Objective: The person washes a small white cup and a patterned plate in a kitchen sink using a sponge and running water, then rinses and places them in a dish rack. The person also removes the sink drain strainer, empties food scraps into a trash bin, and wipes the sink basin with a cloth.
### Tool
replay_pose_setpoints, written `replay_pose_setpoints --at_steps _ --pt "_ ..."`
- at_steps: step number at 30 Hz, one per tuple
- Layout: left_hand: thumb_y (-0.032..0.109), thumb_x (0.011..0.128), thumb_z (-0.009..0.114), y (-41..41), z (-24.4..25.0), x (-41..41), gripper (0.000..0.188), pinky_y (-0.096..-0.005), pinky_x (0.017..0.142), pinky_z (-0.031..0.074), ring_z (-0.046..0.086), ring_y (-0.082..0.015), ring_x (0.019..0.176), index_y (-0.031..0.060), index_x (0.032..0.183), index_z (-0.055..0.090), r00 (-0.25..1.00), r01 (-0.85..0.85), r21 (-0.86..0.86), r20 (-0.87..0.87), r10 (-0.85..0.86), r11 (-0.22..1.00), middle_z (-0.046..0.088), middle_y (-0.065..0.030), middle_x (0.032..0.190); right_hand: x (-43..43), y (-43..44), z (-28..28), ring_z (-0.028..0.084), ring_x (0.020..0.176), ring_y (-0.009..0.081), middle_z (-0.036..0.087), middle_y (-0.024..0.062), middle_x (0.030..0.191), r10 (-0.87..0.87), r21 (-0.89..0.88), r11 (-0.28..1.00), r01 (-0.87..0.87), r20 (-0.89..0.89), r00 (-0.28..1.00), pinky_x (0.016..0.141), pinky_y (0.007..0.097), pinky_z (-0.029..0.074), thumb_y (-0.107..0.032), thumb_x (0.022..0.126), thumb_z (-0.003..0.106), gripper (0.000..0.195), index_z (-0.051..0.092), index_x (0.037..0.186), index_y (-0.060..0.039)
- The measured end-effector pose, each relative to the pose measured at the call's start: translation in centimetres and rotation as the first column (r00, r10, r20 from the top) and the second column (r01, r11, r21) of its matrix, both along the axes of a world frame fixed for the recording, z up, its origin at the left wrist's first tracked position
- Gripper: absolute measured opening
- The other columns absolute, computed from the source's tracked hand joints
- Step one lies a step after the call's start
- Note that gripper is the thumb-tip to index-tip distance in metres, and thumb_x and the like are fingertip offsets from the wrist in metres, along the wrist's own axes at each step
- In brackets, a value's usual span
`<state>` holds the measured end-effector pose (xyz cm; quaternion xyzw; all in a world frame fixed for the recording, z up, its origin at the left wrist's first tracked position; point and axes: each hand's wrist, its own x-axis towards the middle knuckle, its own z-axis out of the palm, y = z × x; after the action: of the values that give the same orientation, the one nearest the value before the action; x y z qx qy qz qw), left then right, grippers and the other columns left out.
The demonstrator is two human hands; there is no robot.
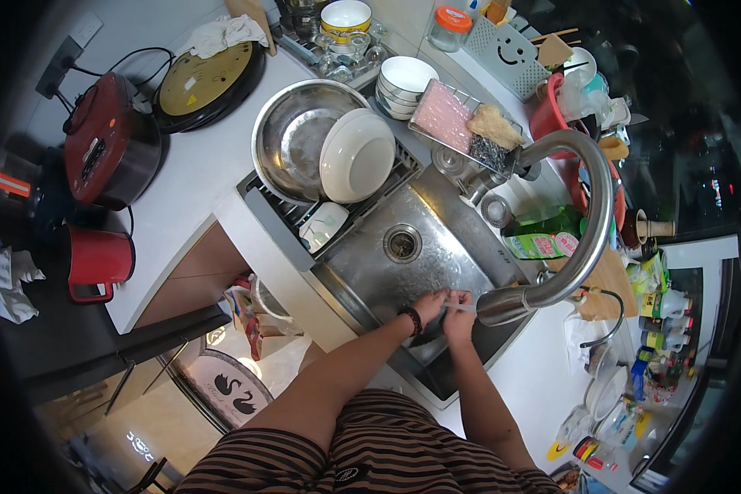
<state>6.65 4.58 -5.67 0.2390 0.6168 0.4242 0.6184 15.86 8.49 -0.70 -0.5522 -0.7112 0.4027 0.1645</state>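
My left hand [431,307] and my right hand [459,320] are close together over the stainless steel sink [370,281]. A stream of water [461,305] runs onto them from the spout of the tall metal faucet [506,307]. A dark beaded bracelet [414,320] circles my left wrist. The fingers partly hide one another, so I cannot tell whether anything small is between them. Farther along the wet sink floor is the round drain [402,243].
Across the sink's left end sits a dish rack [272,216] with a steel basin [284,129] and white bowls [361,157]. A wire holder [454,114] carries sponges behind the sink. Green dish soap [543,231] and a cutting board [605,281] stand right. A rice cooker [114,142] is far left.
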Motion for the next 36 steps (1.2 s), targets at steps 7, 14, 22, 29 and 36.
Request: replay_pose_setpoints --at_steps 7,14,22,29,36 --pt "0.045 0.088 0.037 -0.9 5.0 -3.5 0.054 -0.0303 0.089 0.036 0.050 -0.0208 0.102 0.0034 0.120 0.048 0.878 -0.153 -0.231 0.415 0.239 0.961 0.055 -0.0094 0.111 0.4 0.5 1.6 0.045 0.110 0.0197 0.051 0.0142 0.118 0.332 -0.346 0.866 -0.360 -0.139 0.933 0.093 0.0290 0.034 -0.024 0.086 0.055 0.046 0.044 0.123 0.0010" --pt "0.035 0.087 0.043 -1.7 -5.4 -0.4 0.034 -0.0340 0.078 0.043 0.054 -0.0219 0.090 0.0057 0.099 0.056 0.766 -0.438 -0.315 0.358 0.533 0.842 0.057 -0.0105 0.098 -1.2 -2.5 -2.5 0.060 0.077 0.0295 0.061 0.0198 0.083 0.096 -0.292 0.950 -0.110 -0.062 0.993 0.068 0.0351 0.045 -0.024 0.082 0.058 0.030 0.056 0.098 0.0012" --pt "0.022 0.079 0.055 -1.4 -5.5 0.4 0.019 -0.0333 0.057 0.044 0.054 -0.0184 0.065 0.0044 0.087 0.053 0.500 -0.431 -0.476 0.581 0.642 0.766 0.053 -0.0075 0.074 -4.3 -5.7 4.3 0.056 0.064 0.0282 0.057 0.0191 0.069 0.064 -0.073 0.995 -0.063 0.010 0.998 0.061 0.0372 0.044 -0.028 0.085 0.054 0.030 0.057 0.081 0.0018" --pt "0.038 0.086 0.048 -0.3 -0.1 -0.3 0.040 -0.0376 0.073 0.045 0.056 -0.0224 0.083 0.0040 0.107 0.052 0.386 -0.456 -0.607 0.523 0.759 0.651 0.057 -0.0095 0.096 -3.5 3.4 -2.0 0.060 0.071 0.0337 0.062 0.0190 0.076 -0.084 -0.021 0.996 0.092 0.250 0.965 0.065 0.0382 0.045 -0.031 0.087 0.051 0.033 0.060 0.083 0.0012" --pt "0.040 0.085 0.049 -1.6 -6.4 -1.5 0.042 -0.0462 0.080 0.046 0.057 -0.0272 0.090 0.0098 0.113 0.045 0.110 -0.418 -0.547 0.762 0.638 0.726 0.054 -0.0114 0.103 -1.7 -3.1 -2.7 0.055 0.073 0.0141 0.060 0.0032 0.078 0.088 -0.426 0.890 -0.163 -0.192 0.978 0.065 0.0297 0.044 -0.020 0.084 0.060 0.015 0.059 0.092 -0.0081"
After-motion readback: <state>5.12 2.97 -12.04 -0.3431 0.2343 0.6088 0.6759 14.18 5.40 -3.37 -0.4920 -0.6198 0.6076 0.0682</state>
